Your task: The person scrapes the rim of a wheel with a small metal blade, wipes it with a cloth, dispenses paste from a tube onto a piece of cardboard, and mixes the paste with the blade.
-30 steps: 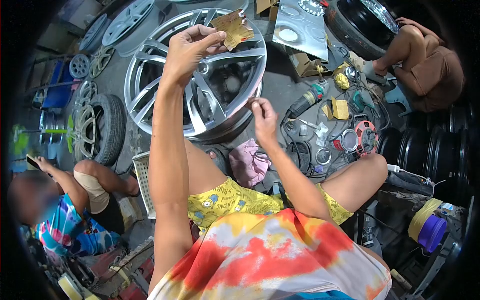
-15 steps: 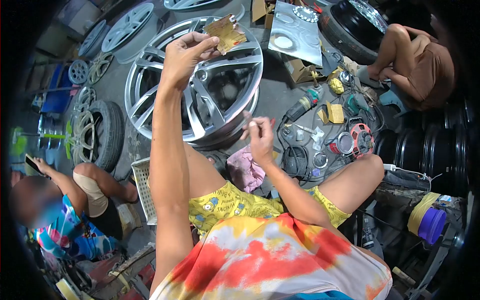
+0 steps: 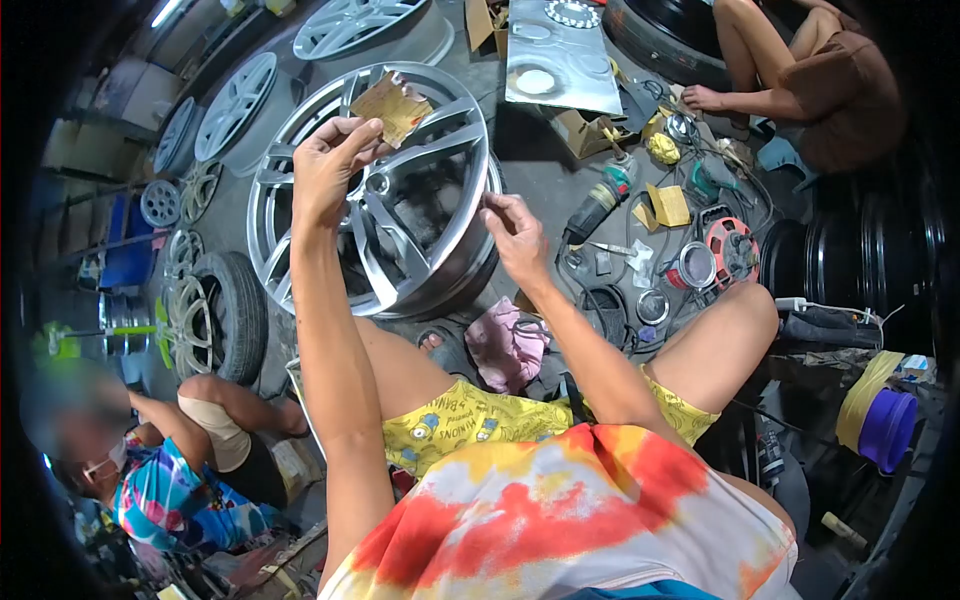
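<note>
Pinched between the thumb and fingers of my left hand (image 3: 335, 165) is a worn brown piece of card (image 3: 392, 106) with small red marks, held over the silver alloy wheel (image 3: 385, 262). The wheel lies face up on the floor in front of my legs. My right hand (image 3: 515, 235) is at the wheel's right rim, thumb and fingers pressed together; anything between them is too small to make out. A pink cloth (image 3: 507, 345) lies on the floor below my right hand.
A power tool (image 3: 603, 198), open can (image 3: 696, 265), red cable reel (image 3: 732, 250) and cords lie right of the wheel. A painted metal sheet (image 3: 562, 58) rests beyond. People sit at left (image 3: 190, 470) and upper right (image 3: 850, 90). A tyre (image 3: 238, 318) stands left.
The view has shifted, and the wheel sits lower and further left. My right hand lifted off the rim, then came back to it. My left hand still holds the card.
</note>
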The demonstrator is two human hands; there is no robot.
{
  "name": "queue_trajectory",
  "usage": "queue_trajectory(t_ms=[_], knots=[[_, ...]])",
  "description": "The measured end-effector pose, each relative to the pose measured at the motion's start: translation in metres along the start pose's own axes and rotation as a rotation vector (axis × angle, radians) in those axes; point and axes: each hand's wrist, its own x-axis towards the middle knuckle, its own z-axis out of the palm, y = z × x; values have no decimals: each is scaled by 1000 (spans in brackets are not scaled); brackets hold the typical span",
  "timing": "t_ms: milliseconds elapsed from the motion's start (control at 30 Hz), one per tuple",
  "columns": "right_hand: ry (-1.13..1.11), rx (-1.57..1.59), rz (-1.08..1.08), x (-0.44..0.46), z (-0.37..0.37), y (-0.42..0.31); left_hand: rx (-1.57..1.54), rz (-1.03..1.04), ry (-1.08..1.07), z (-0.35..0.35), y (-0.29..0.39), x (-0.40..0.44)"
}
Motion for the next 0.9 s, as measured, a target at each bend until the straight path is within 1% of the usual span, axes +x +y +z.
queue_trajectory(t_ms=[167,233,267,333,467,533,633,700,767,833,900], knots=[[8,-84,-68,-14,-4,-1,4,-6,16,2,-4,1],[60,-110,-132,-14,-4,-4,10,-8,15,2,-4,2],[59,-110,-132,-11,-4,-5,11,-2,2,1,-5,2],[81,-196,-247,-1,-4,-4,10,3,-9,1,-4,2],[75,-233,-290,26,-11,1,-17,6,-16,2,-1,0],[58,-251,-284,37,-16,0,-26,14,-20,6,3,-2],[31,-294,-279,46,-23,-3,2,-2,33,9,6,-5],[17,-314,-217,49,-24,-5,2,3,24,8,7,-4],[-8,-320,-231,45,-23,-7,12,10,34,8,7,-4],[-58,-320,-161,36,-21,-10,32,14,14,8,9,-4],[-79,-318,-165,25,-19,-9,20,27,17,7,8,-4]])
